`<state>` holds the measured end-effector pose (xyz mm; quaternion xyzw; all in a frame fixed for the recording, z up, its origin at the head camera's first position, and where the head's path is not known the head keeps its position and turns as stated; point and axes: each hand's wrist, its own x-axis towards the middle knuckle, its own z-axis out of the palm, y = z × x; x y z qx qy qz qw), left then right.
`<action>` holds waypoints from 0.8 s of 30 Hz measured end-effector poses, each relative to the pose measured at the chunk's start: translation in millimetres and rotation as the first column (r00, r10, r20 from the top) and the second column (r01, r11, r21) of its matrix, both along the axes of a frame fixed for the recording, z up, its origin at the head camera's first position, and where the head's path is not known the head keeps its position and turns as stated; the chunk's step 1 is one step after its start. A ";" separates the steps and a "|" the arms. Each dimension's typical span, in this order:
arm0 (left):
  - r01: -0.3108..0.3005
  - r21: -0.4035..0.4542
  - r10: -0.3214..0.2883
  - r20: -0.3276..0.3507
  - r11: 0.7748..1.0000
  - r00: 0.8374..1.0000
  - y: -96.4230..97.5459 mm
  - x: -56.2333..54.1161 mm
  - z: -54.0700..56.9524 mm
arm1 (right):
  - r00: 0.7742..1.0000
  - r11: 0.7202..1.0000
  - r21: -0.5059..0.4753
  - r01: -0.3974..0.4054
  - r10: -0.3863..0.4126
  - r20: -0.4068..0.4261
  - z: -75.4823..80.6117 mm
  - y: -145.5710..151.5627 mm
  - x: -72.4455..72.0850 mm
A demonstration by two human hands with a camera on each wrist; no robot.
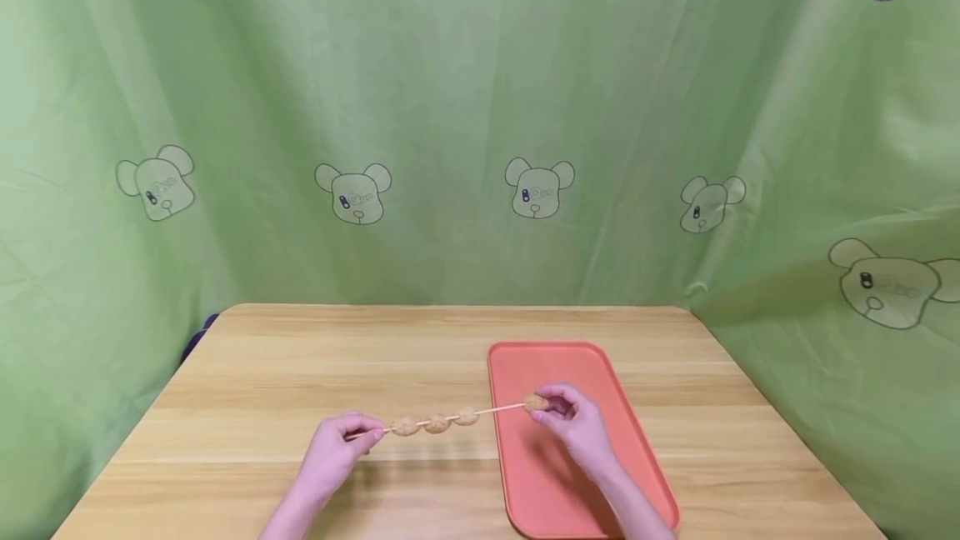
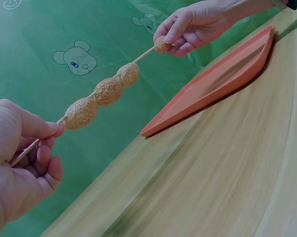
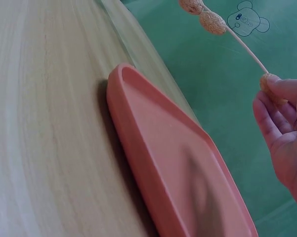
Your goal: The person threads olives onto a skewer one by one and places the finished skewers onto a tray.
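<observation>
My left hand (image 1: 337,450) pinches a thin wooden skewer (image 2: 24,153) near its left end, between thumb and fingers. Three wrinkled, light-brown balls, like meatballs, are threaded close to that hand; the middle ball (image 2: 108,92) touches its neighbours in the left wrist view. At the skewer's other end, my right hand (image 1: 576,426) holds one more such ball (image 1: 535,403) with thumb and fingertips. The skewer tip meets this ball, and a bare stretch of stick separates it from the three. How deep the tip sits in it is hidden.
A coral-red tray (image 1: 570,517) lies on the wooden table (image 1: 300,357), under my right hand and forearm. The skewer hangs above the table and the tray's left rim. Green curtains (image 1: 450,107) with bear prints stand behind the table and along both sides.
</observation>
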<state>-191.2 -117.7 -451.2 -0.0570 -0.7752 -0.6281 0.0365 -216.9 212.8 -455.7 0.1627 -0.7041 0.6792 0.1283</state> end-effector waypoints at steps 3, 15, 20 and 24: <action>-0.006 -0.003 0.006 -0.004 1.000 1.000 0.2 0.5 1.8 | 1.000 1.000 0.006 -0.023 0.023 -0.019 0.0 0.7 -0.1; 0.010 -0.003 -0.010 -0.024 1.000 1.000 -0.6 0.5 3.8 | 0.993 0.995 -0.002 -0.099 0.099 -0.068 2.0 3.7 0.7; 0.021 0.007 -0.021 -0.023 1.000 1.000 -0.9 0.7 2.5 | 0.988 0.992 0.001 -0.125 0.124 -0.096 2.1 4.6 0.7; 0.035 0.020 -0.035 -0.025 0.999 0.999 0.5 1.5 2.5 | 0.985 0.990 -0.008 -0.144 0.142 -0.102 2.8 3.8 1.3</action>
